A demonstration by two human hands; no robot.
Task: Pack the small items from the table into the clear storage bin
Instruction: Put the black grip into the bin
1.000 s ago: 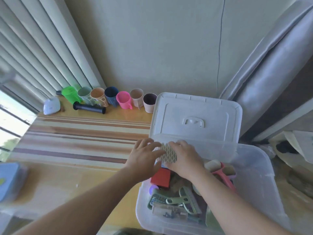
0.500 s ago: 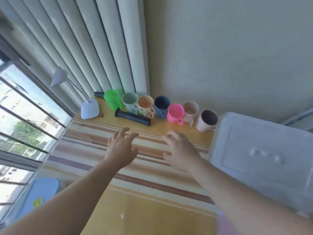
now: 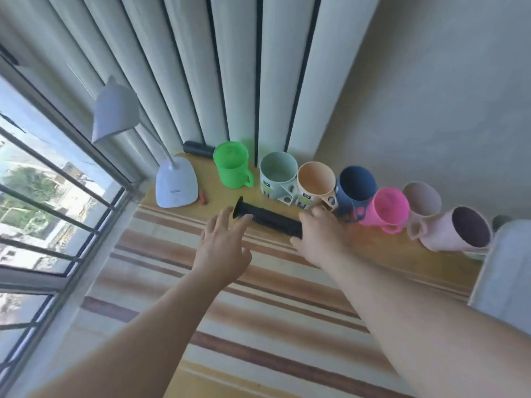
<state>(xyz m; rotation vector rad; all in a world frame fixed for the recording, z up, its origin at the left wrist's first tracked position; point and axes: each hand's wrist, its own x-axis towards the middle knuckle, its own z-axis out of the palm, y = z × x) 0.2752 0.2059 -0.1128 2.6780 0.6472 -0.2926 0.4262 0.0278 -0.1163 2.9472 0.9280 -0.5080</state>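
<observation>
A black ribbed handle grip [image 3: 268, 218] lies on the wooden table in front of a row of several cups: green [image 3: 232, 165], pale green [image 3: 278, 175], peach [image 3: 315, 182], navy [image 3: 356, 186], pink [image 3: 388, 211], beige [image 3: 421, 202] and a tipped pale pink one [image 3: 459, 234]. My left hand [image 3: 222, 248] hovers with spread fingers just at the grip's flanged left end. My right hand [image 3: 319, 235] is at the grip's right end, fingers loosely bent, covering that end. Neither hand holds anything. Only the white lid corner [image 3: 505, 271] of the storage bin shows at the right edge.
A white desk lamp [image 3: 175, 185] stands at the table's back left, beside a second black grip [image 3: 198, 149] and a small red-brown stick [image 3: 202, 198]. A striped cloth [image 3: 258, 326] covers the near table. Vertical blinds hang behind the cups; a barred window is on the left.
Both hands left the bin, where they held a white mesh piece, and reached left across the table to the black grip. The view swung left, away from the bin.
</observation>
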